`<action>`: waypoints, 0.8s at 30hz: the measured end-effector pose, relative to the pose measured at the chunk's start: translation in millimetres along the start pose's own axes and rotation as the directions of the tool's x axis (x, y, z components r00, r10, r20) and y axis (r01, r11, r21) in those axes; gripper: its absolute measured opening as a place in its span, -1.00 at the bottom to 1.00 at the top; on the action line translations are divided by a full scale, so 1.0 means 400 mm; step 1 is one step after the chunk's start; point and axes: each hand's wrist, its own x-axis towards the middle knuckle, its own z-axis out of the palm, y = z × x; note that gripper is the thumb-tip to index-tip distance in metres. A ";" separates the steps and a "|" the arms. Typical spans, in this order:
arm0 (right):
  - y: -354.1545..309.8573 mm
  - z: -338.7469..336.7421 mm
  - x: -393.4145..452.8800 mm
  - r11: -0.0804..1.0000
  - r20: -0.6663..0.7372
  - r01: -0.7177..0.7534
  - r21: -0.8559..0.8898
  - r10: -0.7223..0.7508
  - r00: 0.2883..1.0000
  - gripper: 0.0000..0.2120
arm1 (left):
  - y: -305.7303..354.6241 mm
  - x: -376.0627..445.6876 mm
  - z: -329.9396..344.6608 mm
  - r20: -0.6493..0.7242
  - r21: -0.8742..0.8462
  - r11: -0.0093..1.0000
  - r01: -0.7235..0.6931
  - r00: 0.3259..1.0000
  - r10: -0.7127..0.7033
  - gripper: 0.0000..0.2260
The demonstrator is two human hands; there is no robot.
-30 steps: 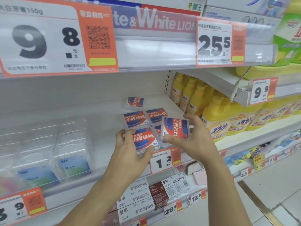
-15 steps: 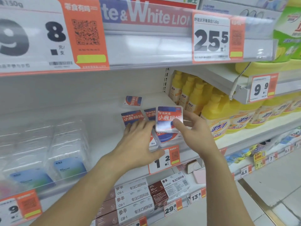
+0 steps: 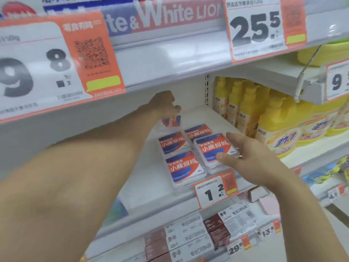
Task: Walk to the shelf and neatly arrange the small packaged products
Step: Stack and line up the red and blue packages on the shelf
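Five packs on shelf (image 3: 151,186). L hand (image 3: 166,104) closes on back pack (image 3: 172,121), grip unclear; R hand (image 3: 251,157) open, steadying front-right pack (image 3: 215,148). Risk: L forearm sweeps packs off edge.

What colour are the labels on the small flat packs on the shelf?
Red and blue with white lettering, on clear cases; the front pack shows it best in the head view.

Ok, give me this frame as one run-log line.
left hand: reaching to back packet, grip unclear | right hand: open, thumb on front-right packet | shelf: five packets visible
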 end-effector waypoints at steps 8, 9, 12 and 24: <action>0.012 -0.018 0.020 0.999 0.024 -0.008 0.031 0.007 1.000 -0.42 | -0.087 0.058 0.105 0.323 0.119 0.993 0.024 0.944 -0.062 -0.27; 0.011 -0.017 0.019 0.999 0.019 -0.006 0.032 0.005 1.000 -0.41 | -0.089 0.057 0.114 0.276 0.138 0.990 0.031 0.959 -0.068 -0.28; 0.005 -0.008 0.018 0.998 0.007 0.024 -0.051 -0.024 1.000 -0.37 | -0.091 0.051 0.124 0.151 0.117 0.973 0.200 0.964 -0.217 -0.16; -0.015 0.005 0.007 0.998 -0.152 -0.031 -0.048 0.023 0.988 -0.33 | 0.092 -0.205 -0.038 -0.239 -0.709 0.705 0.021 0.933 -0.268 -0.36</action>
